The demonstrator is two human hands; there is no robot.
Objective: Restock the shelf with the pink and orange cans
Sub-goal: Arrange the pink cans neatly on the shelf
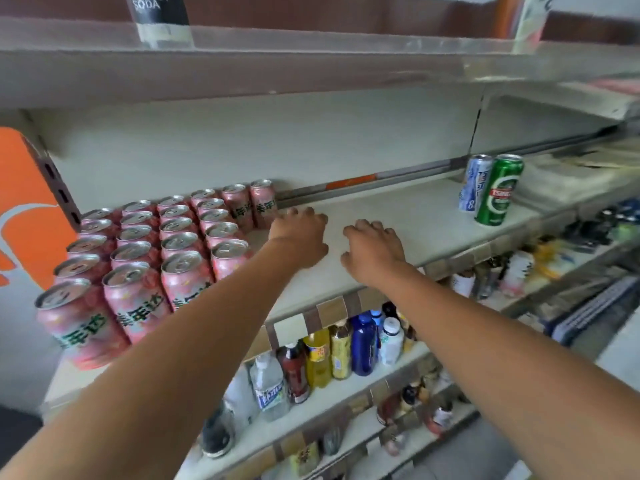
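Observation:
Several pink cans (pixel 152 251) with green lettering stand in rows on the left part of the white shelf (pixel 408 216). My left hand (pixel 300 235) hovers over the shelf just right of the rows, close to the back pink can (pixel 262 202), fingers loosely curled, holding nothing. My right hand (pixel 374 249) is beside it, over the bare middle of the shelf, fingers relaxed and empty. No orange can is in view.
A blue-white can (pixel 475 183) and a green can (pixel 498 190) stand at the shelf's right end. An orange side panel (pixel 24 209) bounds the left. Bottles (pixel 332 355) fill the lower shelf. The upper shelf (pixel 311 64) hangs overhead with a black soda can (pixel 157 19).

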